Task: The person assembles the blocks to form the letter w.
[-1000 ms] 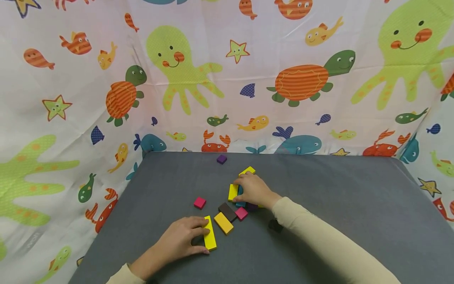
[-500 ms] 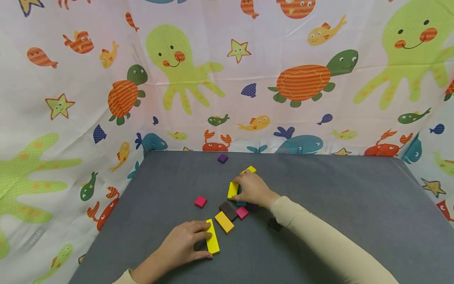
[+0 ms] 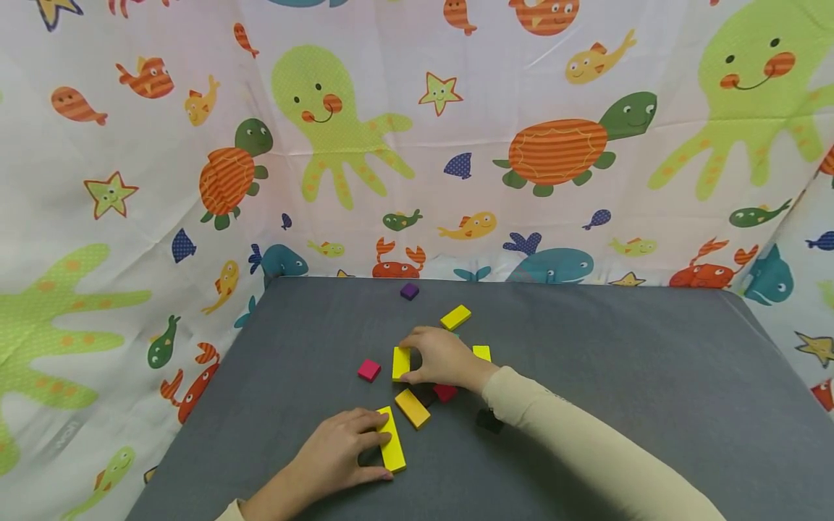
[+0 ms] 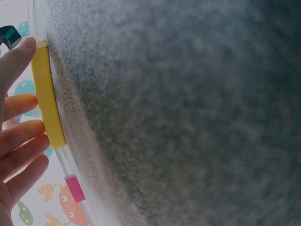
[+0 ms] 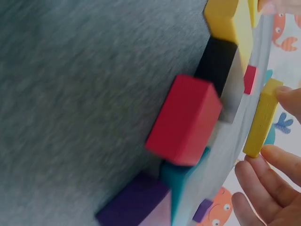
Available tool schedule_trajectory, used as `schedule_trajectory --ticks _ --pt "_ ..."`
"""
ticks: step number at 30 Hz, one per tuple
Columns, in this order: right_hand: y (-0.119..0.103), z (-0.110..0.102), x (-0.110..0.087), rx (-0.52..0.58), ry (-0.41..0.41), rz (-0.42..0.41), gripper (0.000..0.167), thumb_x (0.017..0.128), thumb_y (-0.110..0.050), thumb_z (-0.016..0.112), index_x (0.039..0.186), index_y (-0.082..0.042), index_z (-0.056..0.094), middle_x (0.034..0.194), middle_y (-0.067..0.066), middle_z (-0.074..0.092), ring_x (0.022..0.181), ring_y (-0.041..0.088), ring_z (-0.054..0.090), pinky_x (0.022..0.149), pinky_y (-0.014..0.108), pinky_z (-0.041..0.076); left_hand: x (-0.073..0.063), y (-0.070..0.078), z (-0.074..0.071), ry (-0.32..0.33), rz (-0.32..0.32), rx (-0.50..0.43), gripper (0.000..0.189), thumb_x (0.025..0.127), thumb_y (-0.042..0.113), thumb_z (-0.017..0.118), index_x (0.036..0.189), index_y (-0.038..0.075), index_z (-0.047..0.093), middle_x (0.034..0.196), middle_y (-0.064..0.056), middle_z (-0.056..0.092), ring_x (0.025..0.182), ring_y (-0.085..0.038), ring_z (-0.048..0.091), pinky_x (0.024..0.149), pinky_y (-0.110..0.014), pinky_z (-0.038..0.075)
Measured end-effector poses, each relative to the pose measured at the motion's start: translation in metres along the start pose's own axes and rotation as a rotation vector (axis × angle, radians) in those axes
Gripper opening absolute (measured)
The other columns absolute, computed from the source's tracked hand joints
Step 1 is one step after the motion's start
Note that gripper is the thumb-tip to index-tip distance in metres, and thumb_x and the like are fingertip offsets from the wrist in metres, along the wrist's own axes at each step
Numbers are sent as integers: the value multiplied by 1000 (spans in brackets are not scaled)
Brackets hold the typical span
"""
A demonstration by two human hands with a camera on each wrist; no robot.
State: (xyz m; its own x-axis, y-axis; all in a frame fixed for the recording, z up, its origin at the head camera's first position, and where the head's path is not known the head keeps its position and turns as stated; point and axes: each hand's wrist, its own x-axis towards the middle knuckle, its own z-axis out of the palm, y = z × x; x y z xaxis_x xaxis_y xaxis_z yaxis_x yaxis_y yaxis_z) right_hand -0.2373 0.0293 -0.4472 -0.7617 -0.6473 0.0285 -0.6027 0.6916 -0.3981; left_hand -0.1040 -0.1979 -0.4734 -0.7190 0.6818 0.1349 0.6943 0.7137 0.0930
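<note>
In the head view my left hand holds a long yellow block on the grey cloth, thumb at its near end and fingers along its top and side. My right hand pinches a shorter yellow block between thumb and fingertips; the right wrist view shows this yellow block gripped at its two ends. Just in front of the hands lie an orange-yellow block, a partly covered dark block and a red block. A teal block and a purple block appear in the right wrist view.
A pinkish-red block lies left of the right hand. Farther back are a small purple block and a yellow block; another yellow block shows behind the right wrist. A printed sea-animal curtain surrounds the grey table.
My right hand has moved left with the shorter yellow block, away from the other blocks, uncovering yellow blocks behind it. My left hand and its long block have shifted slightly toward me.
</note>
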Motion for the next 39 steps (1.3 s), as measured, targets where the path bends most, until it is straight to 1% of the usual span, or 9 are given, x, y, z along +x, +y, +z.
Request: schedule_trajectory --ticks 4,6,13,16,19,24,28,32,39 --pt "-10 4 2 65 -36 -5 56 81 -48 78 128 -19 67 119 -1 67 96 12 62 90 28 57 0 0 1 16 14 10 49 82 67 66 109 27 77 125 6 70 109 -9 65 93 -33 58" --pt "-13 7 4 78 -45 -21 57 81 -48 78 128 -20 67 118 -1 67 93 11 61 87 26 57 -1 0 1 15 19 11 49 83 66 66 109 27 77 126 5 70 111 -10 66 93 -34 58" --pt "-23 14 5 73 -57 -71 56 81 -47 78 128 -19 67 116 -1 67 89 8 58 86 24 55 -2 1 -2 -40 22 -15 47 87 61 65 115 25 75 131 4 68 121 -14 64 98 -38 57" --pt "-25 17 6 79 -68 -81 55 81 -46 78 127 -19 67 114 -2 67 86 7 56 83 22 53 -1 2 -2 -48 22 -16 47 87 61 65 116 25 74 132 4 67 122 -14 64 99 -39 56" --pt "-25 20 7 93 -84 -83 54 81 -47 78 127 -20 68 113 -3 67 84 7 55 80 20 51 -1 2 -2 -36 31 -14 47 87 61 65 115 25 75 131 4 67 121 -14 64 98 -38 57" --pt "-24 22 7 94 -101 -78 55 81 -47 78 128 -21 67 114 -3 67 84 7 54 80 19 51 1 1 2 -7 51 2 47 87 60 65 116 24 74 132 3 67 122 -14 64 97 -37 57" --pt "-21 21 6 83 -101 -86 55 81 -46 78 128 -20 66 116 -2 67 86 7 55 81 20 52 7 2 6 2 65 22 48 87 60 65 116 23 74 134 2 66 123 -15 64 97 -36 58" --pt "-16 19 5 83 -99 -87 55 82 -45 78 128 -18 67 120 -1 66 88 7 56 83 21 53 17 3 9 23 78 52 48 86 59 68 115 21 75 133 0 67 121 -15 65 97 -34 58" --pt "-4 14 8 88 -84 -49 55 81 -44 79 128 -18 67 122 -1 66 88 8 58 85 22 56 36 3 11 41 81 79 48 85 54 71 115 18 74 133 -2 67 120 -17 66 96 -33 58"
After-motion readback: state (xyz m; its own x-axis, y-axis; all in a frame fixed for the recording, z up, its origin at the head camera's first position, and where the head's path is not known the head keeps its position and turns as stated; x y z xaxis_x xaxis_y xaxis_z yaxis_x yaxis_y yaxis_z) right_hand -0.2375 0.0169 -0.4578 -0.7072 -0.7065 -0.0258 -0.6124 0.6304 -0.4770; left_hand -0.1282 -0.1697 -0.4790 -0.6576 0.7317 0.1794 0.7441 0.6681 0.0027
